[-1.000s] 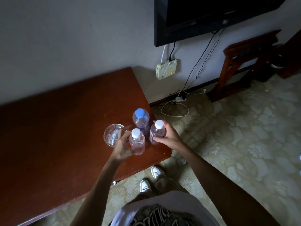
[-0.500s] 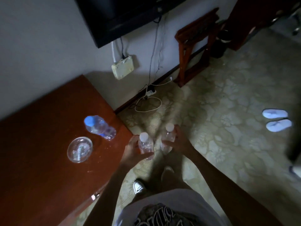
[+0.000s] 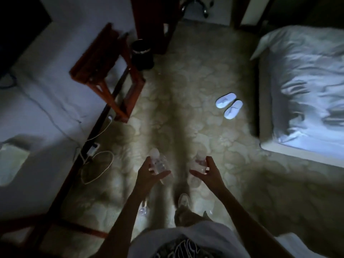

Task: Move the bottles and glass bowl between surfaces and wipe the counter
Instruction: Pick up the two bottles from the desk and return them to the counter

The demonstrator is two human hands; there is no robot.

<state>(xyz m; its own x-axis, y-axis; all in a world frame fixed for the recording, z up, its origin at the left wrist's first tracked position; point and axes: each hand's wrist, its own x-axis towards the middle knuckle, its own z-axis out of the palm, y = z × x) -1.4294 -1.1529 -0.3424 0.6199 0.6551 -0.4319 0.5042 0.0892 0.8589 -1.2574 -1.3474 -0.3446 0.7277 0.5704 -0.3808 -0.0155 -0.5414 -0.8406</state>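
My left hand (image 3: 149, 174) grips a small clear white-capped bottle (image 3: 159, 162), held out over the patterned carpet. A second clear white-capped bottle (image 3: 200, 162) is gripped in my right hand (image 3: 206, 174) at the same height. Both bottles are blurred by motion. The wooden counter, the blue-capped bottle and the glass bowl are out of view.
A wooden luggage rack (image 3: 104, 71) and a dark waste bin (image 3: 142, 54) stand at the left wall, with cables and a power strip (image 3: 93, 149) on the floor. A bed (image 3: 305, 90) fills the right side, white slippers (image 3: 229, 106) beside it.
I have lifted the two white-capped bottles off the counter and turned right, away from it. The counter, bowl and blue-capped bottle have left view; the bed has come into view.
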